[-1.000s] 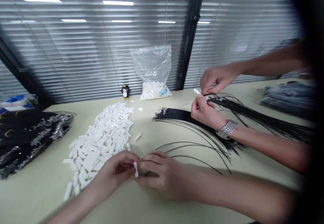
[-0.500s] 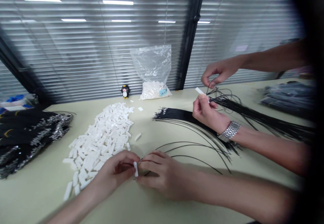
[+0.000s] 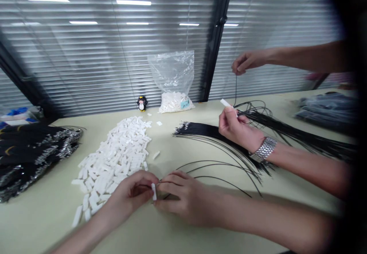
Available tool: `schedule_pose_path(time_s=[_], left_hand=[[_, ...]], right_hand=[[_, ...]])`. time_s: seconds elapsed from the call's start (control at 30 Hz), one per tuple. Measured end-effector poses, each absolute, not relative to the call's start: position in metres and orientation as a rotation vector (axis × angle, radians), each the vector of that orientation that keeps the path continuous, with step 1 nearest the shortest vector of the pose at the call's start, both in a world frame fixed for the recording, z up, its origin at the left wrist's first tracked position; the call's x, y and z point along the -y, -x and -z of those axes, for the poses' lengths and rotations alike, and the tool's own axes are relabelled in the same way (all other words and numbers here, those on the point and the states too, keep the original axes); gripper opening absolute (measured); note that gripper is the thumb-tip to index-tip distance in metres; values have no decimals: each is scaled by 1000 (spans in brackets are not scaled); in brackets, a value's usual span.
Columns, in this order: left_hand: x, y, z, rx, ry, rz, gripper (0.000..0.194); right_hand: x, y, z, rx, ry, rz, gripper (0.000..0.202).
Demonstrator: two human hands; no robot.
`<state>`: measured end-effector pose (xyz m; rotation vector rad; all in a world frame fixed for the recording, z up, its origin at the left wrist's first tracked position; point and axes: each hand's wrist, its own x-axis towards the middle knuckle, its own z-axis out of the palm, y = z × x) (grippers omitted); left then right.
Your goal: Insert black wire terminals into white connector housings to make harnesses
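My left hand pinches a small white plastic connector housing between thumb and fingertips, low over the table. Right against it, my right hand is closed on thin black wires, which run under its fingers and arc out to the right. The wire tips at the housing are mostly hidden by my fingers. Beside my left hand spreads a large heap of white connector housings. Beyond my right hand lies a flat bundle of black wires with bare metal terminals at its left end.
At right, a co-worker's hand with a metal watch holds a white housing, and another raised hand holds a black wire. A plastic bag of white parts and a penguin figurine stand behind. Black wire bundles lie far left.
My hands have stayed in place with the housing and wires. The co-worker's far hand has risen, drawing a black wire upward from the white housing.
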<state>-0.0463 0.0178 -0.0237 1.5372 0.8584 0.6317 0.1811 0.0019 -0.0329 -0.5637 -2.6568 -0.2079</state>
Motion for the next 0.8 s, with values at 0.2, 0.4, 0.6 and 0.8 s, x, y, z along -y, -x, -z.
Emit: schedule_pose_path(time_s=[0.2, 0.4, 0.6, 0.8], left_hand=[[-19, 46, 24, -844, -1542, -643, 16], [-18, 46, 25, -868, -1534, -630, 17], [-17, 43, 19, -864, -1503, -616, 17], [-15, 42, 18, -882, -1501, -622, 18]], right_hand=[[-1, -182, 29, 2654, 564, 196, 29], [-1, -181, 30, 2644, 564, 174, 29], [-1, -181, 32, 2640, 586, 213, 29], [0, -181, 30, 2644, 595, 231, 32]])
